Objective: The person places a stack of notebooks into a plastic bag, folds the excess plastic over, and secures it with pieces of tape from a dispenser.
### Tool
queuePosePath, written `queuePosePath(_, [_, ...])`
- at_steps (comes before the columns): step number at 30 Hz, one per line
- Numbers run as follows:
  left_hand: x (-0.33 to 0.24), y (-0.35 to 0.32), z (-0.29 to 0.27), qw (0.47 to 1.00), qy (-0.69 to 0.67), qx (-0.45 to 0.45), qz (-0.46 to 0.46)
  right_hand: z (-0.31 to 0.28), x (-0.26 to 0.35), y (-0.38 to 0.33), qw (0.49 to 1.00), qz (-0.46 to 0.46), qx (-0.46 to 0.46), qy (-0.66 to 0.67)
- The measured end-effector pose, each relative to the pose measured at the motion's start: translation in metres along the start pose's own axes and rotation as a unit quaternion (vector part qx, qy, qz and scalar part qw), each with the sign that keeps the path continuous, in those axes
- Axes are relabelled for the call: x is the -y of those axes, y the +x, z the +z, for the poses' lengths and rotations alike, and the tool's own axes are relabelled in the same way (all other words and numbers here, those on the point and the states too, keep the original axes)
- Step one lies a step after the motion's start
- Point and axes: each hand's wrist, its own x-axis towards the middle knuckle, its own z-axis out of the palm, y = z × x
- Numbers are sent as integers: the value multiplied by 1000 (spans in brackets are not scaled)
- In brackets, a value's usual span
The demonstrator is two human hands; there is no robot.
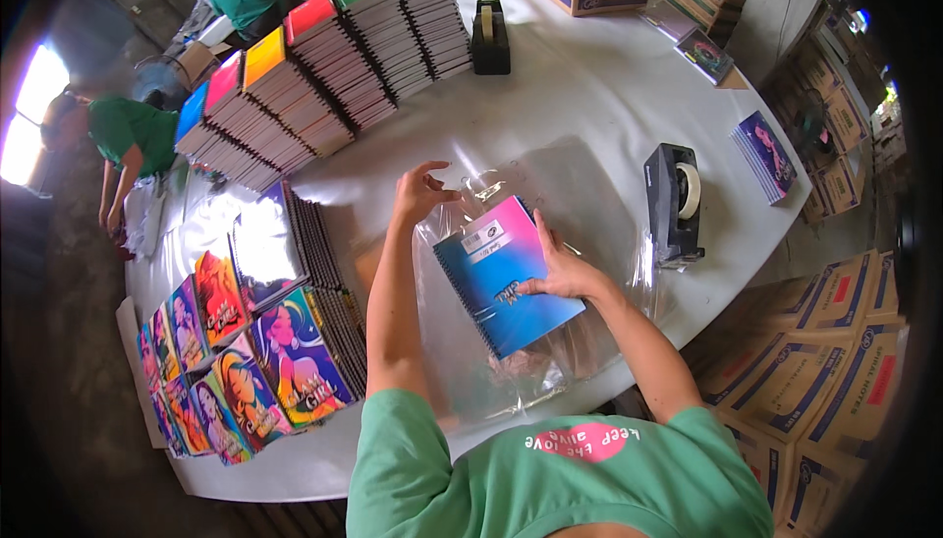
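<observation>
The person's left forearm (391,292), bare, runs almost straight away from the body, and the left hand (424,190) bends rightward at the wrist. Its fingers curl loosely, with a gap between them and the thumb. The right forearm (638,341) slants inward toward the body's midline. The right hand (563,269), nearer the torso, extends its thumb leftward while the index finger points forward; the other fingers are hard to make out.

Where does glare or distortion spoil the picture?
Head view: glare whites out a cover among the left notebooks; the window is blown out; highlights streak the plastic; the table bows at its edge; corners go black; the blue notebook looks fairly sharp.
</observation>
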Motion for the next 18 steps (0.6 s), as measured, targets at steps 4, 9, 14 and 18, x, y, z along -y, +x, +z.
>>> queuePosePath(4, [-35, -37, 12, 904, 173, -357, 161, -4, 15, -9, 999, 52, 10, 13])
queuePosePath(9, [-89, -191, 52, 986, 41, -126, 101, -2, 18, -10, 997, 60, -8, 40])
queuePosePath(14, [-61, -203, 87, 994, 103, -18, 40, 9, 23, -18, 996, 48, -63, -49])
queuePosePath(18, [-55, -203, 96, 976, 208, -1, 56, 17, -29, -41, 947, 58, -304, -89])
